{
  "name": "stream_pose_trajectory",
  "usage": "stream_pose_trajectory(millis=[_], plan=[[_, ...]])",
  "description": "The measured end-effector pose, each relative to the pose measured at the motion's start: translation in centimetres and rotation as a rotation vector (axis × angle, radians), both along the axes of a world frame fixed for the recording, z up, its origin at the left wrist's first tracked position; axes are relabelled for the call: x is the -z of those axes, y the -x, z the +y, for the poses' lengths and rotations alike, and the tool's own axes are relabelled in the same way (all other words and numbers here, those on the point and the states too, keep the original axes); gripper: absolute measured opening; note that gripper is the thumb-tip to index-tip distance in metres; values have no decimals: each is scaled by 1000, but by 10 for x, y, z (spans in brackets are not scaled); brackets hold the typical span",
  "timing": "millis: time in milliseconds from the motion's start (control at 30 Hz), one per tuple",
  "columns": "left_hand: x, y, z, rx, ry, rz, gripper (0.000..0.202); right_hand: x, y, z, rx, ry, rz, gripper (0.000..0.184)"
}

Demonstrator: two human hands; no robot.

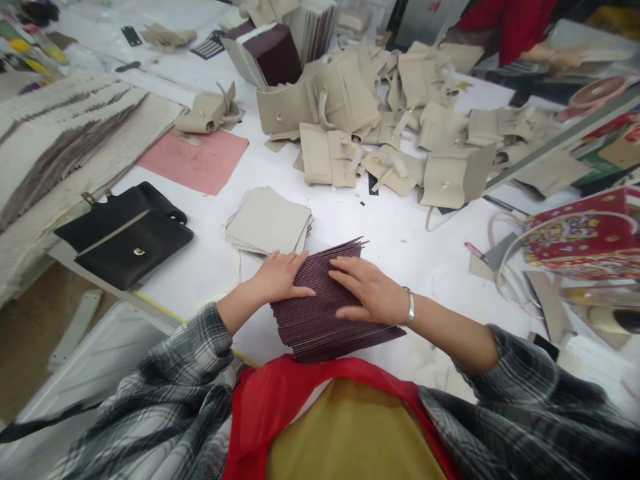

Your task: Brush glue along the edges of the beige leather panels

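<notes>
Resting open on the maroon stack, left hand at its left edge, right hand on top; sheet edges run crosswise beneath both.

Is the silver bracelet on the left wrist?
No, the silver bracelet circles the wrist of the right hand over the maroon stack.

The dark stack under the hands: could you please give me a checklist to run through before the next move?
1. Left hand at the dark stack's far-left corner: ok.
2. Right hand over its top: ok.
3. Dark stack's edges even: not ok, pieces fan out.
4. Pale stack squared: not ok, skewed.
5. Black bag apart from both stacks: ok.
6. Dark stack's underside: cannot tell, hidden.
</notes>
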State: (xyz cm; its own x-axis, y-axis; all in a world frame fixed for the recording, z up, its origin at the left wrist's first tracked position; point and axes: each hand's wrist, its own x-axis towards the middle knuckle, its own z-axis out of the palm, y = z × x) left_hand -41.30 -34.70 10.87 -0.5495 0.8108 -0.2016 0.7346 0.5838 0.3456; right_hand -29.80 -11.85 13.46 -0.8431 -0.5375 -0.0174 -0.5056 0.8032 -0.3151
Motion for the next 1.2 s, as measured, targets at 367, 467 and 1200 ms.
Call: stream_pose_trajectory(millis=[367,467,1200], plan=[[9,-11,5,21,-60,183,72,28,-61,-20,37,-95,14,90],[6,-15,7,3,-43,210,67,32,-63,-26,72,-93,47,88],[-14,-16,35,-1,204,200,67,-4,-60,-52,-42,-271,12,105]])
